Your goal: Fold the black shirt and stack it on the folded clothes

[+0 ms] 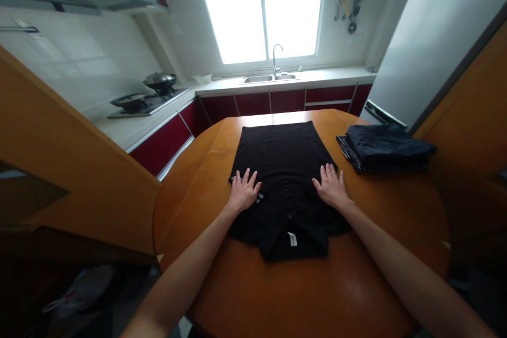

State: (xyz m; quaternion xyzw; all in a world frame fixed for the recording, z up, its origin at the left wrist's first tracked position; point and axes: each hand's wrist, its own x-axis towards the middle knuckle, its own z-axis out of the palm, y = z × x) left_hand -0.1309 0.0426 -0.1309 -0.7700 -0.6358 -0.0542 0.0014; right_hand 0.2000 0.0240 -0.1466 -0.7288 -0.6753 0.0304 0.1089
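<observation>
A black polo shirt (283, 163) lies flat on a round wooden table (380, 211), sides folded in, with its collar and white label toward me. My left hand (243, 190) presses palm-down on the shirt's left edge, fingers spread. My right hand (331, 186) rests flat on the shirt's right side, fingers apart. Neither hand grips the cloth.
A stack of folded dark garments (386, 148) sits on the table's far right. Beyond the table are red kitchen cabinets (277, 100), a sink with a tap (273, 76) under a bright window, and a hob with pans (146, 97) at the left. A wooden panel (71, 169) stands close on the left.
</observation>
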